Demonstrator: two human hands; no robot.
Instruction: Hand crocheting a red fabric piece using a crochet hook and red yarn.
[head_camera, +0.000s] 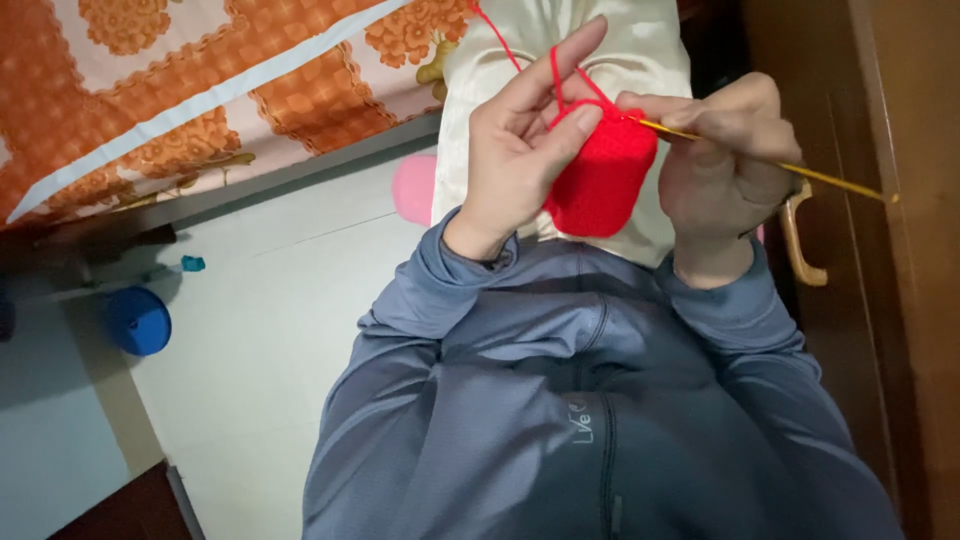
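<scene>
The left hand (520, 150) pinched a red crocheted piece (603, 180), red yarn (556, 70) looped over its forefinger, while the right hand (725, 150) gripped a golden crochet hook (790, 168).

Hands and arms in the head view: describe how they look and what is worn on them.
Both hands, left hand and right hand, are bare, no gloves or rings visible. Long grey-blue sleeves of a smooth sporty top, bunched at the wrists, cover both arms. A small pale marking sits on the top's chest.
</scene>
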